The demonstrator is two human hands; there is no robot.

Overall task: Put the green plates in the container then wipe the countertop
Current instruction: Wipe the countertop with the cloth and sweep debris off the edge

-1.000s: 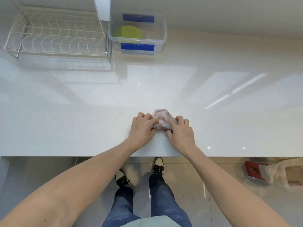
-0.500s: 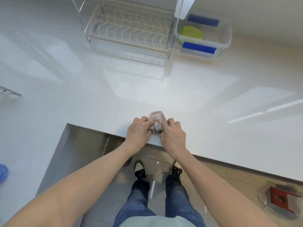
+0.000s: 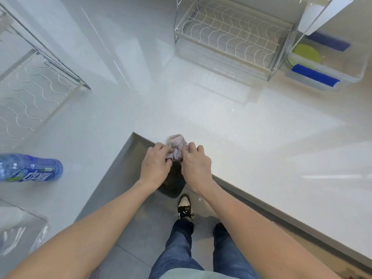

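Observation:
A bunched pale pink cloth (image 3: pixel 177 146) sits at the inner corner of the white countertop (image 3: pixel 231 129). My left hand (image 3: pixel 156 167) and my right hand (image 3: pixel 196 166) both grip it from the near side, fingers curled on its lower end. Part of the cloth hangs over the counter edge between the hands. Green plates (image 3: pixel 306 55) lie inside a clear plastic container (image 3: pixel 326 75) with blue handles at the far right.
A wire dish rack (image 3: pixel 231 35) stands left of the container. Another wire rack (image 3: pixel 30 91) is at the far left. A blue water bottle (image 3: pixel 30 170) lies on the left counter wing. A dark bin (image 3: pixel 173 184) sits on the floor below the hands.
The view has swung left, so the counter's inner corner, bottle and left rack have come into sight. The cloth and both hands now sit at the counter edge near that corner.

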